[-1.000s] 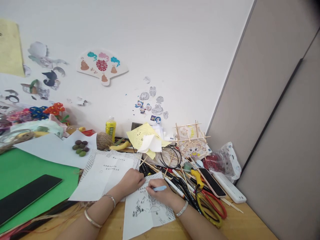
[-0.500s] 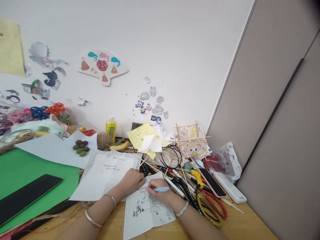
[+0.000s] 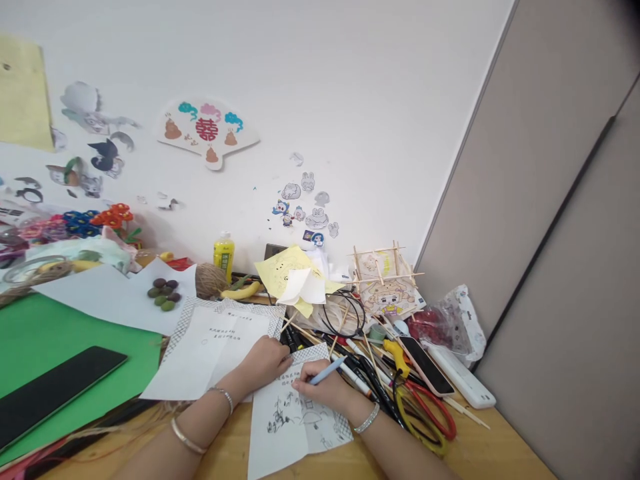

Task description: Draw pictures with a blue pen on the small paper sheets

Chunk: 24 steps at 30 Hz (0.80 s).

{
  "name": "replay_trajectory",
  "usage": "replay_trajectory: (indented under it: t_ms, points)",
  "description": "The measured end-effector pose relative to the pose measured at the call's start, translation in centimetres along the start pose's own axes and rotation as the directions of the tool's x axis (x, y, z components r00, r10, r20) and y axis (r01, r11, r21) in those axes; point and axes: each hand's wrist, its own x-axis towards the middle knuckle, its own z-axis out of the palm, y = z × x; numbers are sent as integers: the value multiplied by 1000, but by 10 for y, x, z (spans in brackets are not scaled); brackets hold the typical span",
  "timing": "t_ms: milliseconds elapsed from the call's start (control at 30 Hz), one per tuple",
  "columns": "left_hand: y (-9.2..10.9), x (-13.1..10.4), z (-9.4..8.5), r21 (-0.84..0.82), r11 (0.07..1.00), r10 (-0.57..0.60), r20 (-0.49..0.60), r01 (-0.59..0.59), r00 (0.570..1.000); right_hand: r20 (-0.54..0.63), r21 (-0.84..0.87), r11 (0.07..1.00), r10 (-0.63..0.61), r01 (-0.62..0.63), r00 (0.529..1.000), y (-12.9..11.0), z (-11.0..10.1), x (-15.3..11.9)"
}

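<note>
Beside the right hand (image 3: 325, 391) crowd apparent markers (image 3: 358, 382).

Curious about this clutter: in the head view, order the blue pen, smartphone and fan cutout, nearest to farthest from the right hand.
1. Blue pen: held in the right hand.
2. Smartphone: to the hand's right.
3. Fan cutout: up on the wall, leftward.

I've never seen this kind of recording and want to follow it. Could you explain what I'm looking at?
No machine here: this view comes from a camera worn on a person's head, looking forward and down. Their bare right hand holds a light blue pen over a drawn-on sheet; the left hand rests near its upper left edge. Around them on the wooden table lie a larger patterned-border sheet, a green sheet and a phone; a yellow bottle stands by the wall.
</note>
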Motion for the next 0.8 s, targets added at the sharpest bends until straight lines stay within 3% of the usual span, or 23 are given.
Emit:
replay_trajectory:
  t_ms: [200, 800]
  points:
    - [0, 1, 1, -2, 1000, 9, -5, -9, 1000, 37, -24, 1000, -9, 10, 999, 8, 4, 1]
    - [0, 1, 0, -9, 1000, 4, 4, -4, 1000, 30, -86, 996, -31, 34, 999, -2, 1, 0]
